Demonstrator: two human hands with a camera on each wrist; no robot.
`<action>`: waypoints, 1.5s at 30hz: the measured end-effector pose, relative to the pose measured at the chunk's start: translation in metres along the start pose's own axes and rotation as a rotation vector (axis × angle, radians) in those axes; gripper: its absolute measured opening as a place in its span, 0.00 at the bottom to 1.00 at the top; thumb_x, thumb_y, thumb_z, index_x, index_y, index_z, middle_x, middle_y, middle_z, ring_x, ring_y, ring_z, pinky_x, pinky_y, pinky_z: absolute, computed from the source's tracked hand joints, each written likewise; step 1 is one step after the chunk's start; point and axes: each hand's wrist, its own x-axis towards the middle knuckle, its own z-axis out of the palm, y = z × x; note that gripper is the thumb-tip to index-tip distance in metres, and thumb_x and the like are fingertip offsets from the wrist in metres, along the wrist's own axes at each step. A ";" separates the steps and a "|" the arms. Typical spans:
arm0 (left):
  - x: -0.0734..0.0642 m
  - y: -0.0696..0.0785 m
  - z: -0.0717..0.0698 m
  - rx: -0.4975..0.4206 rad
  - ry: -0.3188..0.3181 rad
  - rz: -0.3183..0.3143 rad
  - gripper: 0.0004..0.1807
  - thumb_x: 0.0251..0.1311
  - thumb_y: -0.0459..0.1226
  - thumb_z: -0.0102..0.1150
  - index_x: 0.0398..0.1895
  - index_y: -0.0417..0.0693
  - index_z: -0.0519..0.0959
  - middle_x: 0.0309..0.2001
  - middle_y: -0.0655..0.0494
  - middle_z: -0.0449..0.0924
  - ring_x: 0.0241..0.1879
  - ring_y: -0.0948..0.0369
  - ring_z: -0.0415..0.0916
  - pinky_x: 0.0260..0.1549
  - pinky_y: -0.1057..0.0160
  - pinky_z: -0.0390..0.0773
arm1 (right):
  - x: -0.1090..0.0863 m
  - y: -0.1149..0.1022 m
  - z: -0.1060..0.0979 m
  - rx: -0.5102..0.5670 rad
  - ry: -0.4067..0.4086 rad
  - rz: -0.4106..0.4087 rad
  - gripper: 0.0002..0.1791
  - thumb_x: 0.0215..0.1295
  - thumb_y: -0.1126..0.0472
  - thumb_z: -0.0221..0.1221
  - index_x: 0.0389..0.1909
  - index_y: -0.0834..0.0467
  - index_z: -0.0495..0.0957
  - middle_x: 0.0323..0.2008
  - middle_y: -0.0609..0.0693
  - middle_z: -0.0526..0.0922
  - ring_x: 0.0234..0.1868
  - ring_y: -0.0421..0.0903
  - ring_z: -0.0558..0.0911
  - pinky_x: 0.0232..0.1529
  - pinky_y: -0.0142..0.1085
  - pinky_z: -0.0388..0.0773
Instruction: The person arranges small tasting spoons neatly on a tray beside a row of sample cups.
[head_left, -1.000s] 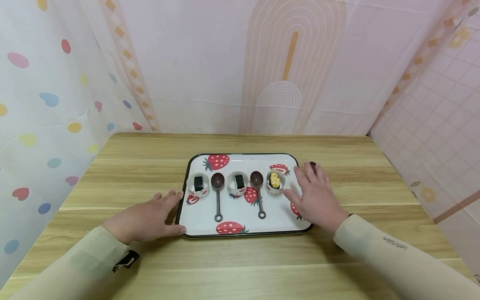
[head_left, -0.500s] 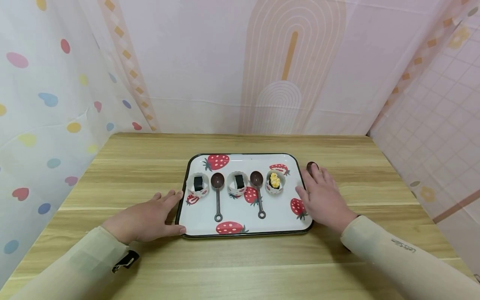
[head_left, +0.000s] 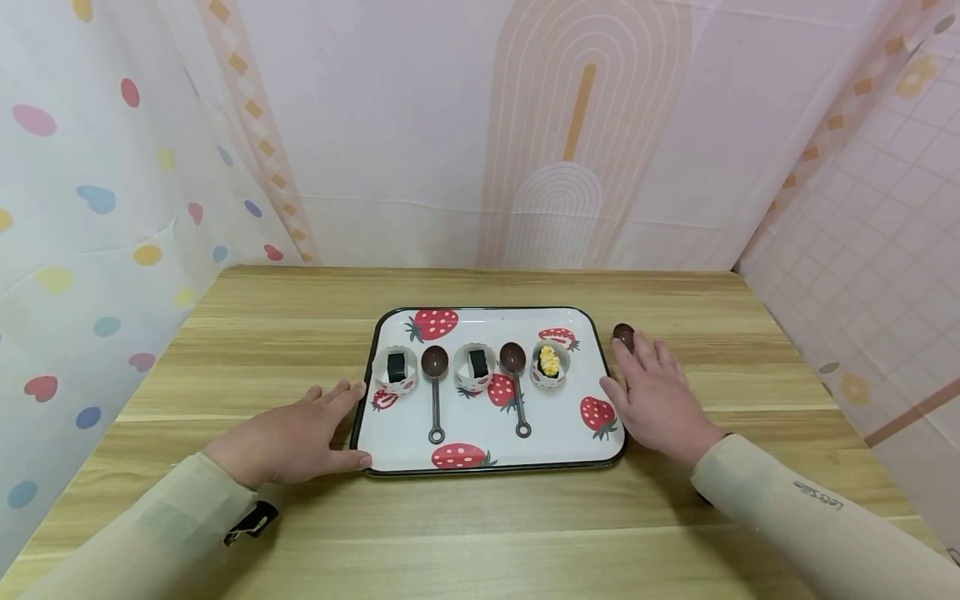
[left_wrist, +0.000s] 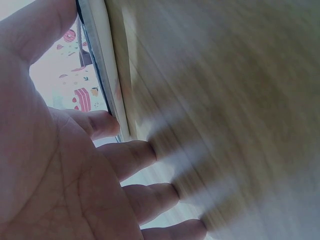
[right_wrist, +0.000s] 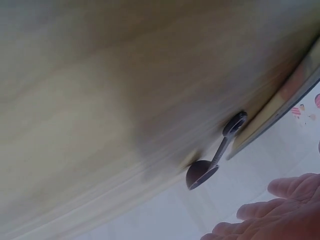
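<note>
A white strawberry-print tray (head_left: 480, 417) with a dark rim lies on the table. My left hand (head_left: 296, 437) touches its left edge, fingers spread and thumb at the near corner. My right hand (head_left: 663, 404) is held by the tray's right side, fingers extended over a brown scoop-shaped spoon (head_left: 622, 335). In the right wrist view that spoon (right_wrist: 202, 172) lies on the table beside the tray, apart from the fingers. On the tray stand a left paper cup (head_left: 407, 386) and a middle one (head_left: 472, 386), with black-wrapped sushi inside, and a right cup (head_left: 551, 382) with yellow-topped sushi (head_left: 549, 361).
Two more brown spoons lie between the cups, a left one (head_left: 435, 362) and a right one (head_left: 513, 358), handles toward me. The wooden table (head_left: 480, 533) meets patterned curtains (head_left: 375, 167) at the back and sides.
My right hand has moved right, off the tray's right part and toward the spoon beside it, uncovering the spoon's bowl. The left hand stays put.
</note>
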 end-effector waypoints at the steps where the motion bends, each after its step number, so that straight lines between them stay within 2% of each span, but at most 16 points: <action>1: 0.000 0.000 0.000 -0.001 -0.001 0.000 0.65 0.57 0.74 0.61 0.83 0.38 0.54 0.80 0.29 0.56 0.75 0.22 0.54 0.64 0.26 0.70 | 0.000 0.001 0.000 -0.002 0.001 0.003 0.38 0.83 0.44 0.46 0.83 0.63 0.54 0.82 0.73 0.48 0.80 0.80 0.48 0.80 0.70 0.46; 10: -0.001 0.001 -0.001 -0.009 -0.004 0.004 0.65 0.57 0.75 0.60 0.83 0.38 0.54 0.80 0.28 0.55 0.75 0.21 0.53 0.65 0.25 0.68 | -0.003 0.009 -0.001 0.007 0.013 0.017 0.37 0.84 0.48 0.46 0.83 0.65 0.54 0.82 0.73 0.49 0.80 0.79 0.49 0.80 0.69 0.46; 15: -0.001 0.000 -0.001 -0.014 -0.003 0.003 0.65 0.57 0.74 0.60 0.83 0.38 0.54 0.80 0.28 0.55 0.75 0.21 0.53 0.65 0.25 0.68 | -0.005 0.014 -0.001 0.005 -0.014 0.023 0.35 0.84 0.51 0.46 0.82 0.65 0.54 0.82 0.72 0.50 0.81 0.77 0.49 0.80 0.69 0.45; 23: 0.000 0.000 0.000 -0.012 -0.008 0.000 0.65 0.57 0.75 0.60 0.83 0.39 0.54 0.80 0.28 0.55 0.75 0.21 0.53 0.65 0.25 0.68 | -0.005 0.014 -0.003 -0.046 -0.040 0.012 0.34 0.83 0.53 0.50 0.78 0.70 0.60 0.77 0.75 0.60 0.79 0.72 0.59 0.78 0.67 0.57; 27: 0.000 -0.001 0.000 -0.008 -0.006 0.002 0.65 0.57 0.75 0.60 0.83 0.38 0.54 0.80 0.28 0.55 0.74 0.20 0.53 0.65 0.25 0.68 | -0.005 0.016 -0.002 -0.056 -0.030 0.018 0.33 0.82 0.53 0.52 0.76 0.72 0.64 0.73 0.75 0.68 0.74 0.72 0.68 0.75 0.64 0.66; 34: 0.000 0.000 0.000 -0.011 0.000 0.008 0.65 0.57 0.75 0.60 0.83 0.38 0.54 0.80 0.28 0.55 0.74 0.20 0.54 0.65 0.25 0.68 | -0.005 0.015 -0.002 -0.087 -0.032 0.030 0.32 0.79 0.54 0.58 0.74 0.70 0.69 0.59 0.73 0.81 0.59 0.69 0.82 0.61 0.61 0.80; 40: 0.000 -0.001 0.000 -0.015 0.002 0.012 0.65 0.57 0.75 0.60 0.83 0.38 0.54 0.80 0.28 0.56 0.74 0.20 0.54 0.65 0.25 0.68 | -0.004 0.016 -0.001 -0.076 -0.071 0.044 0.33 0.77 0.55 0.60 0.74 0.71 0.68 0.54 0.71 0.83 0.51 0.63 0.85 0.54 0.59 0.83; 45: 0.001 -0.001 0.000 -0.016 0.002 0.010 0.65 0.57 0.74 0.61 0.83 0.37 0.55 0.80 0.28 0.56 0.74 0.20 0.54 0.65 0.26 0.68 | -0.003 0.017 0.001 -0.064 -0.082 0.047 0.31 0.77 0.57 0.60 0.72 0.71 0.69 0.55 0.71 0.83 0.52 0.62 0.85 0.56 0.58 0.82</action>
